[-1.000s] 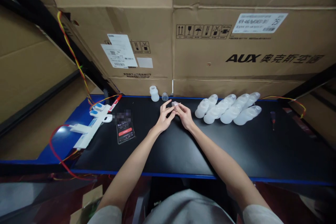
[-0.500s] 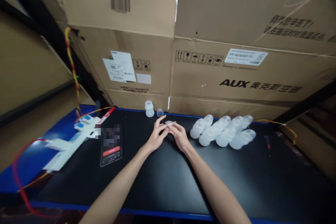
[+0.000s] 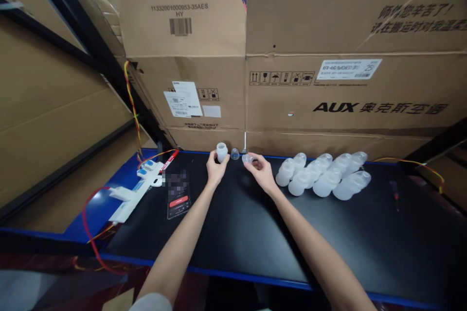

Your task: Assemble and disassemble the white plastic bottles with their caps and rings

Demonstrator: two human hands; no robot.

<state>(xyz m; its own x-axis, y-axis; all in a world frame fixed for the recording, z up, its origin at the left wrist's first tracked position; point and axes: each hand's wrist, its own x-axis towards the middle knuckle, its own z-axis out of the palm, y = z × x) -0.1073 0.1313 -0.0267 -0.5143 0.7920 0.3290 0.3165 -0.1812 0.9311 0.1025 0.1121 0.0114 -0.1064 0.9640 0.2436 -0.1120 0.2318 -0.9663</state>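
My left hand [image 3: 216,170] is closed around a small translucent white bottle [image 3: 222,149], which stands upright with its mouth open. Between the fingertips of my right hand [image 3: 261,170] is a small clear, whitish teat-like piece [image 3: 248,158]; the fingers partly cover it, so its exact kind is unclear. A clear dome cap [image 3: 235,154] sits on the mat between the two hands, near the back edge. To the right of my right hand, several frosted baby bottles [image 3: 326,182] lie together in slanting rows.
Cardboard boxes [image 3: 350,131] wall off the back. On the left are a white power strip [image 3: 134,197] with cords, a red marker [image 3: 170,160] and a phone [image 3: 178,201]. A thin dark-and-red tool [image 3: 395,195] lies at the right on the black mat [image 3: 241,233].
My hands have come apart. The left has moved to the open bottle and taken hold of it; the right keeps the small clear piece. The view has shifted.
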